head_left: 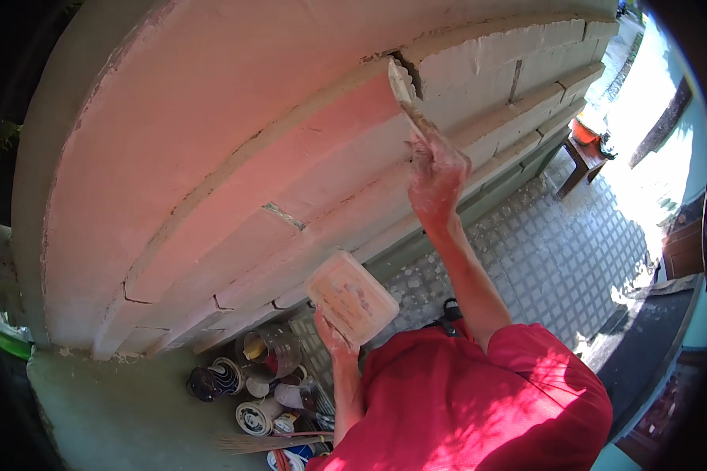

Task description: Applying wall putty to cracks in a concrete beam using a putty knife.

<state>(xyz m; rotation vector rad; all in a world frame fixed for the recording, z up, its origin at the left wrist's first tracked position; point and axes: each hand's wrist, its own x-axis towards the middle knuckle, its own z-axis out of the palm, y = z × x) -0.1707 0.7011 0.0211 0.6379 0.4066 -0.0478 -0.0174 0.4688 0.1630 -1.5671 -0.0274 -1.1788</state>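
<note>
Pink-tinted, ridged wall [236, 118]: we see 1 dark crack [416, 82], and a putty knife [408, 97] with its blade just beside it. The knife's long axis runs up and slightly left from the right hand [437, 171], closed around its handle and nearer the crack. The left hand [334, 331], lower, clasps 1 plastic tub [353, 295]. Below lie patterned floor tiles [526, 255] and clustered buckets [279, 345].

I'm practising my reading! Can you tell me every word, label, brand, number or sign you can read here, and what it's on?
None can be read on the wall, the putty knife or the pale rectangular container.
Any print on the buckets is too small and blurred to read.
</note>
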